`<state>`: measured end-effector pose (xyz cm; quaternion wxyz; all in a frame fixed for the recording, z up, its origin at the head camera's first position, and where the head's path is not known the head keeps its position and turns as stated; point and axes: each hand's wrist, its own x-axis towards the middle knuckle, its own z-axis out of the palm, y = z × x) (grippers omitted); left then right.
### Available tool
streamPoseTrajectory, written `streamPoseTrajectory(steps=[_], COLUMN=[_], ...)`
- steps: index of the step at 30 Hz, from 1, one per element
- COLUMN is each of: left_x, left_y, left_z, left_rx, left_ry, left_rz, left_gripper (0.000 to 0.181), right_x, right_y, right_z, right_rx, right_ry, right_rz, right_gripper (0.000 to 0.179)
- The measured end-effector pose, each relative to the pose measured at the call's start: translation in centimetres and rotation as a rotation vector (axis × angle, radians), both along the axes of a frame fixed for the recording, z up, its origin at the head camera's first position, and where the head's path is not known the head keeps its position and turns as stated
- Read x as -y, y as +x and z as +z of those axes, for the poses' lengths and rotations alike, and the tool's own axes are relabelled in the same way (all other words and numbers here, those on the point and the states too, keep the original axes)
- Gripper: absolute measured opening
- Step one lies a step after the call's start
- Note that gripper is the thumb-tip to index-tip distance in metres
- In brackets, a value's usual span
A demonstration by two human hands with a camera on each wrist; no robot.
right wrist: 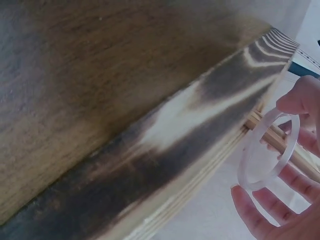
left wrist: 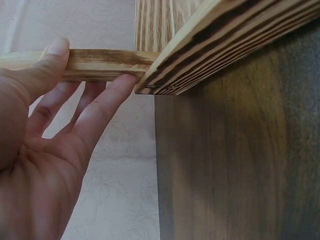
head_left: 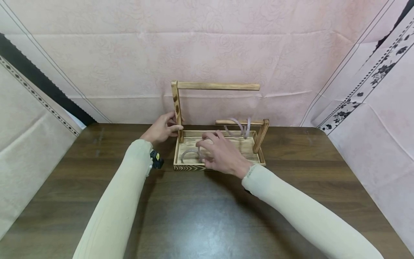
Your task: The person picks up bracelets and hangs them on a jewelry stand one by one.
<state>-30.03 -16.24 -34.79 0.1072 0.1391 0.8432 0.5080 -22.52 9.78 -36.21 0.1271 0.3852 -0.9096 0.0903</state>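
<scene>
A wooden tray carries a tall post with a long crossbar on its left end. On its right end stands a short post with a lower bar. My left hand grips the tall post, thumb on one side and fingers on the other. Over the tray's front wall, my right hand holds a translucent bangle between thumb and fingers. Another bangle lies in the tray's left part. Two pale bangles hang on the lower bar.
The tray stands near the back edge of a dark wooden table. Behind it hangs a pale pink patterned cloth, with more cloth at both sides. A black device sits on the left wrist.
</scene>
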Motion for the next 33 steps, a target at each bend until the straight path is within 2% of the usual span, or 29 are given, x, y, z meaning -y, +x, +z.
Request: streamPoseTrajectory(steps=[5, 13, 24, 33], left_x=[0.0, 0.1, 0.2, 0.1], left_y=[0.1, 0.2, 0.1, 0.1], left_z=[0.0, 0.0, 0.0, 0.0], left_rx=[-0.003, -0.009, -0.010, -0.016], left_ry=[0.000, -0.007, 0.000, -0.007], left_rz=[0.003, -0.003, -0.011, -0.008], left_gripper=[0.050, 0.055, 0.051, 0.044], right_x=[-0.3, -0.8, -2.1, -3.2], right_y=[0.3, 1.0, 1.9, 2.4], right_z=[0.5, 0.7, 1.6, 2.6], right_rx=[-0.011, -0.084, -0.106, -0.149], right_ry=[-0.033, -0.080, -0.108, -0.180], right_rz=[0.015, 0.066, 0.046, 0.024], right_gripper=[0.052, 0.046, 0.048, 0.048])
